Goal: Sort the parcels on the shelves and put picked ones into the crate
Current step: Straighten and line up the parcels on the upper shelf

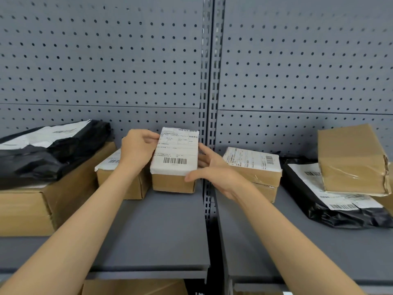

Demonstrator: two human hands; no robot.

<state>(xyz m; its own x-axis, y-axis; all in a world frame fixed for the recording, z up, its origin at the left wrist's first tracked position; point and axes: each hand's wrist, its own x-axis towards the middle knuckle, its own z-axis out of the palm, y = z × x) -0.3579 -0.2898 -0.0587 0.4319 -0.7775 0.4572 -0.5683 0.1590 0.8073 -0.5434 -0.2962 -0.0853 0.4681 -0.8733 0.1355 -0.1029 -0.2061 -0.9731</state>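
Head view, straight onto a grey shelf (161, 226) with pegboard backing. Small cardboard box (174, 160) on the left bay, near the centre upright, white shipping label on top, barcode along its near edge, print too small to read. Left hand (138, 150) curled at the box's far left edge, fingertips on the label. Right hand (214, 169) cupping the right side, thumb pressed on the front corner. Beside it, another labelled box (121, 177) behind the left wrist. Right bay: taped box (255, 169), black mailer (340, 201), brown parcel (353, 160) on top.
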